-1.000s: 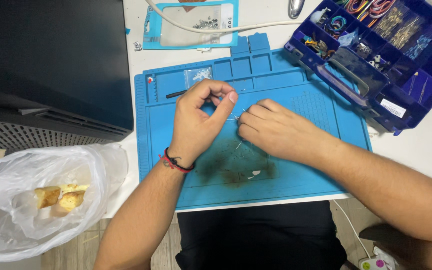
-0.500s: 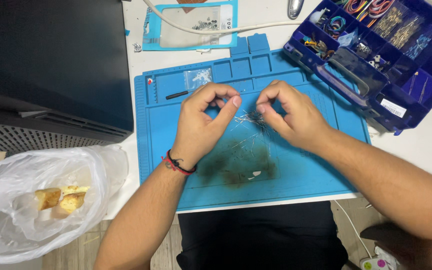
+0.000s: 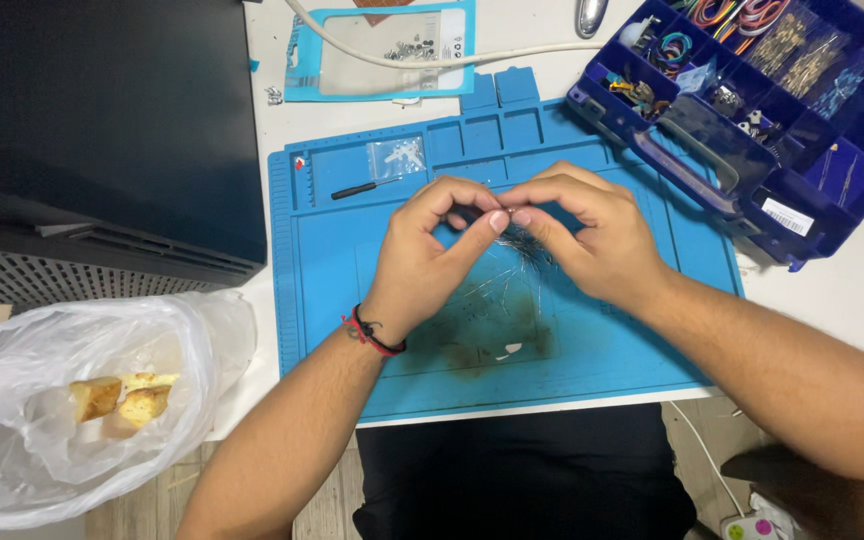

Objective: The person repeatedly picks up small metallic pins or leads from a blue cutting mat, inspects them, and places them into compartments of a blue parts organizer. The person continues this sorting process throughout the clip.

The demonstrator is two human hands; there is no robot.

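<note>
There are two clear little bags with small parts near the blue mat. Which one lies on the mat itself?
The small clear bag in the mat's upper-left recess, just above the black screwdriver. The other, a larger blue-bordered pouch, lies off the mat on the white table.

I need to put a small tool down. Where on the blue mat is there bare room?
The blue silicone mat is bare at its left, between the small black screwdriver and the near edge, and at its right near corner. The middle is crowded: left hand, right hand and thin wire leads.
</note>
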